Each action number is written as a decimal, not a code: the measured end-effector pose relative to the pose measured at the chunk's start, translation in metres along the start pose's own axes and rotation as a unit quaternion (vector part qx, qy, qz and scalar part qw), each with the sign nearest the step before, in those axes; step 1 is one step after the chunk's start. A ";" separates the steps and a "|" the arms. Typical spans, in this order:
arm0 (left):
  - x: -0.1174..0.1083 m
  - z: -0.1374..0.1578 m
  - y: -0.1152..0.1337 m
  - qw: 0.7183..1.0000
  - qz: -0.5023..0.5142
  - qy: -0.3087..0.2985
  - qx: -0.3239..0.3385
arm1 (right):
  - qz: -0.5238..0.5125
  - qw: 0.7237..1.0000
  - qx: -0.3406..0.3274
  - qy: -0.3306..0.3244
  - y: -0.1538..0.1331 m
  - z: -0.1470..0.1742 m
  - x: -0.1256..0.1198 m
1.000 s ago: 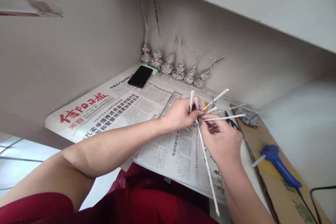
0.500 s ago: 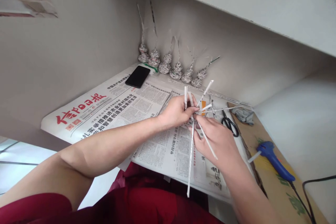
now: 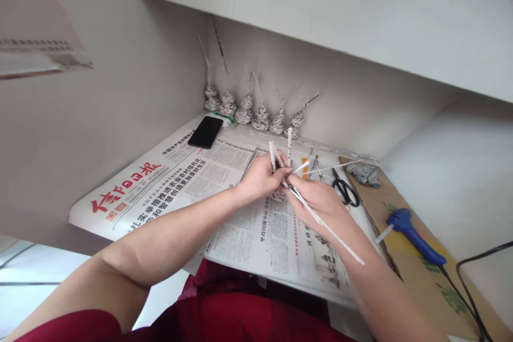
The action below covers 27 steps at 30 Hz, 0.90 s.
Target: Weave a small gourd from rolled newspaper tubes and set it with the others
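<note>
Both hands meet over the newspaper [image 3: 236, 224], around a small woven paper piece [image 3: 279, 196] made of rolled newspaper strips. My left hand [image 3: 262, 173] is closed on it, thumb and fingers pinching at the base of the strips. My right hand [image 3: 315, 200] is closed on its other side, fingertips against the strips' crossing point. Several strips stick up and out to the right. One long paper strip [image 3: 340, 242] runs down to the right across my right wrist. Most of the woven body is hidden by my fingers.
Several gourd-shaped woven paper pieces [image 3: 243, 112] stand along the back wall. A black phone [image 3: 206, 132] lies at the left. To the right are black-handled scissors [image 3: 345, 192], a blue glue gun [image 3: 417, 238] with its cable, and crumpled paper [image 3: 363, 175] on cardboard [image 3: 420, 278].
The long strip that hung down toward my body has swung to the right, over my right wrist. An upright strip stands straighter. The whole view has shifted slightly.
</note>
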<state>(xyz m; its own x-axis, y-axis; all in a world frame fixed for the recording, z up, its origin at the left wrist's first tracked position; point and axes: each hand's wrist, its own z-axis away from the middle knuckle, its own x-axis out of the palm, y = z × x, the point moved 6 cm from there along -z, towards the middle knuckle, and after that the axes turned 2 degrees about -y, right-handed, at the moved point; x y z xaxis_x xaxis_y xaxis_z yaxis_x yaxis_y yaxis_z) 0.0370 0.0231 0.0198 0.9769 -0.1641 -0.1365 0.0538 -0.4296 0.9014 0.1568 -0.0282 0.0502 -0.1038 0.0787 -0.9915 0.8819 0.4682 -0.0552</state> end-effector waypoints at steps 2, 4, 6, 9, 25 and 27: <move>-0.002 -0.002 -0.002 1.000 0.014 0.003 -0.019 | -0.046 0.998 -0.016 0.039 0.001 0.001 0.001; -0.003 -0.003 -0.002 1.000 0.017 0.001 -0.021 | -0.101 0.989 -0.024 0.105 0.004 0.005 0.004; -0.003 -0.003 0.000 1.000 0.010 -0.002 -0.012 | -0.140 0.976 -0.023 0.167 0.008 0.010 0.008; -0.003 -0.001 0.002 1.000 0.012 -0.005 -0.015 | -0.147 0.967 -0.038 0.204 0.009 0.014 0.015; -0.019 -0.016 -0.008 0.989 0.084 -0.013 -0.118 | -0.544 0.808 0.126 0.189 0.038 -0.030 0.039; -0.020 -0.017 -0.008 0.989 0.081 -0.048 -0.117 | -0.585 0.782 0.129 0.172 0.042 -0.031 0.045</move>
<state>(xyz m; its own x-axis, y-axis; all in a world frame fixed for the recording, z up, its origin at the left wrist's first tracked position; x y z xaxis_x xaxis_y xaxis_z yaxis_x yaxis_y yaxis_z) 0.0207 0.0445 0.0225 0.9529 -0.3031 -0.0109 -0.0446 -0.1758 0.9834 0.1750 0.0223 0.0065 -0.9874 -0.0173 -0.1570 0.1501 0.2080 -0.9666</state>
